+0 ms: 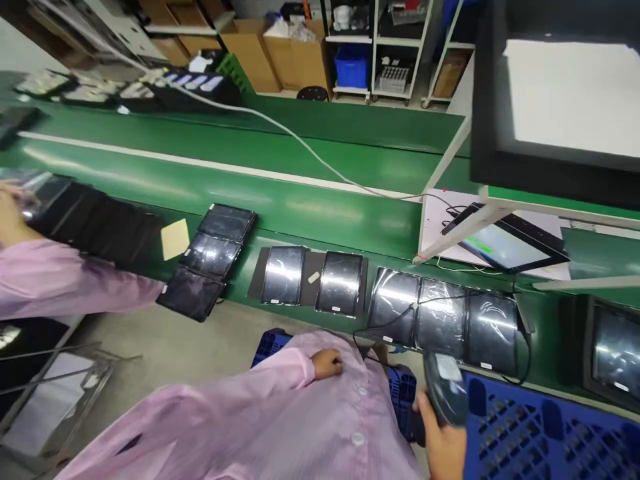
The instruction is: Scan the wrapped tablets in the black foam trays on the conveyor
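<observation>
On the smooth, softly shining tabletop [245, 267], screens [340, 283] are faced with glossy, glass-like panes; beside it, a scanner [450, 403] is cased in glossy plastic, a crate [553, 417] moulded in matt.

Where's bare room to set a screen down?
Bare: the green strip between white rail and paired screens; a narrow gap between dark mat and slanted screens. Crowded: the cable-crossed trio of screens at right, dark panels at left.

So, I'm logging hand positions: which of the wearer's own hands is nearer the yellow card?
Left: the left hand, curled against the shirt, is right of the yellow card; the right hand, holding the scanner, is farther right.
</observation>
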Motion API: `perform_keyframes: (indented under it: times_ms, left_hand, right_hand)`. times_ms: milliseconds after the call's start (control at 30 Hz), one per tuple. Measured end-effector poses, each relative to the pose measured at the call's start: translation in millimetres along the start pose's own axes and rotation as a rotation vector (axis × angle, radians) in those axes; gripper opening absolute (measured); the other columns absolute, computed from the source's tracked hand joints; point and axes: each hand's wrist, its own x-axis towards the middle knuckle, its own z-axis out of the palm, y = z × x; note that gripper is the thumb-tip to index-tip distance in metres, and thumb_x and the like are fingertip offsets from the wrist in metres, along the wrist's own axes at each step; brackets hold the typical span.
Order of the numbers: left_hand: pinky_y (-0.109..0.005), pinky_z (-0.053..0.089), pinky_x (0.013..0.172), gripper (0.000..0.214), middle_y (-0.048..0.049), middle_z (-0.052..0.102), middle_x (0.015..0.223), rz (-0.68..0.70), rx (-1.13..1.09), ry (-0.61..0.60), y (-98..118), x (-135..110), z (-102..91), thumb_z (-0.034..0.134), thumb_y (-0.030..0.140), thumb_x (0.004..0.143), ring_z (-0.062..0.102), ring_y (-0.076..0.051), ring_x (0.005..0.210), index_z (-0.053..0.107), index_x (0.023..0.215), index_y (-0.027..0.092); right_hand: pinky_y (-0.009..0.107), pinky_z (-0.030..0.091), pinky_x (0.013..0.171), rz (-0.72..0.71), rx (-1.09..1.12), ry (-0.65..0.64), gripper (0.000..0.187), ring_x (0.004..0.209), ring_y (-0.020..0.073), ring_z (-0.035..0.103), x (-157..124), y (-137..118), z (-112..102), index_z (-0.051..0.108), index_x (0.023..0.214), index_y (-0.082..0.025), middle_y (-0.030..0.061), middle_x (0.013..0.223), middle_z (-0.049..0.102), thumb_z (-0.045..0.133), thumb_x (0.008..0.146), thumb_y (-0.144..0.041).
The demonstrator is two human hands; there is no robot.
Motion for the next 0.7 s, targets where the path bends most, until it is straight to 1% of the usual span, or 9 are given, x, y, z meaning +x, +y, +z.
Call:
perform_keyframes:
  times_ms: [100, 133, 200, 267, 367, 433, 500, 600, 700]
  left_hand:
    - [-0.048, 0.051, 0.100, 0.024, -0.0140, 0.078, 0.105, 0.026, 0.092, 0.071, -36.8, -5.0, -34.6, 0.058, 0.035, 0.080, 0.071, -0.037, 0.105, 0.075, 0.092, 0.023]
    - [-0.048, 0.050, 0.102, 0.024, -0.0143, 0.078, 0.109, 0.039, 0.111, 0.093, -46.8, -5.7, -45.1, 0.058, 0.033, 0.082, 0.071, -0.036, 0.108, 0.076, 0.096, 0.023]
    - [-0.046, 0.049, 0.105, 0.024, -0.0136, 0.078, 0.116, 0.061, 0.134, 0.143, -65.4, -6.6, -64.8, 0.058, 0.029, 0.085, 0.071, -0.034, 0.111, 0.076, 0.100, 0.024]
    - [-0.044, 0.049, 0.105, 0.025, -0.0125, 0.078, 0.118, 0.069, 0.138, 0.210, -82.6, -7.1, -81.7, 0.056, 0.027, 0.089, 0.071, -0.032, 0.112, 0.076, 0.103, 0.025]
    - [-0.043, 0.049, 0.107, 0.030, -0.0123, 0.077, 0.120, 0.045, 0.113, 0.363, -106.6, -9.5, -101.4, 0.050, 0.026, 0.094, 0.069, -0.030, 0.116, 0.074, 0.110, 0.023]
    - [-0.042, 0.048, 0.110, 0.032, -0.0129, 0.075, 0.124, 0.007, 0.080, 0.484, -122.1, -14.5, -112.5, 0.047, 0.025, 0.095, 0.068, -0.028, 0.119, 0.073, 0.115, 0.021]
    - [-0.042, 0.050, 0.109, 0.034, -0.0143, 0.075, 0.126, -0.050, 0.046, 0.601, -138.0, -23.0, -122.6, 0.046, 0.025, 0.096, 0.068, -0.028, 0.118, 0.072, 0.117, 0.019]
    - [-0.044, 0.054, 0.105, 0.034, -0.0146, 0.076, 0.120, -0.156, 0.006, 0.739, -161.7, -40.4, -135.3, 0.045, 0.025, 0.094, 0.071, -0.029, 0.112, 0.071, 0.115, 0.018]
    - [-0.044, 0.056, 0.102, 0.033, -0.0141, 0.078, 0.114, -0.243, -0.019, 0.813, -182.7, -55.7, -144.8, 0.046, 0.024, 0.092, 0.073, -0.028, 0.107, 0.070, 0.114, 0.018]
  right_hand:
    - [0.043, 0.058, 0.078, -0.052, -0.033, -0.080, 0.052, 0.077, 0.0311, 0.067, -11.2, -40.0, 56.4, 0.071, 0.068, -0.022, 0.0110, 0.075, 0.072, 0.075, 0.069, -0.074]
    - [0.042, 0.057, 0.076, -0.060, -0.048, -0.102, 0.051, 0.075, 0.0303, 0.067, -13.1, -48.2, 70.9, 0.070, 0.069, -0.021, 0.0107, 0.073, 0.071, 0.073, 0.071, -0.072]
    - [0.040, 0.055, 0.073, -0.083, -0.085, -0.147, 0.049, 0.073, 0.0296, 0.066, -15.3, -55.1, 95.8, 0.071, 0.073, -0.020, 0.0098, 0.071, 0.070, 0.071, 0.076, -0.069]
    - [0.040, 0.054, 0.076, -0.113, -0.119, -0.197, 0.046, 0.075, 0.0299, 0.067, -16.1, -50.6, 119.8, 0.071, 0.083, -0.019, 0.0095, 0.075, 0.072, 0.069, 0.079, -0.065]
    - [0.040, 0.053, 0.083, -0.154, -0.172, -0.295, 0.044, 0.086, 0.0313, 0.069, -15.0, -30.6, 160.6, 0.070, 0.098, -0.019, 0.0106, 0.089, 0.075, 0.066, 0.081, -0.059]
    - [0.041, 0.053, 0.085, -0.159, -0.225, -0.338, 0.042, 0.090, 0.0324, 0.070, -13.1, -15.0, 188.7, 0.069, 0.101, -0.020, 0.0114, 0.094, 0.076, 0.062, 0.080, -0.056]
    - [0.041, 0.052, 0.085, -0.143, -0.267, -0.351, 0.041, 0.091, 0.0335, 0.070, -11.2, -1.5, 212.7, 0.067, 0.100, -0.020, 0.0118, 0.095, 0.076, 0.059, 0.079, -0.055]
    - [0.042, 0.051, 0.083, -0.104, -0.280, -0.361, 0.042, 0.090, 0.0346, 0.070, -10.2, 12.0, 236.0, 0.066, 0.099, -0.021, 0.0129, 0.094, 0.075, 0.055, 0.078, -0.055]
    - [0.042, 0.051, 0.082, -0.076, -0.268, -0.351, 0.044, 0.090, 0.0361, 0.070, -13.1, 18.9, 246.4, 0.066, 0.100, -0.020, 0.0147, 0.093, 0.076, 0.054, 0.078, -0.056]
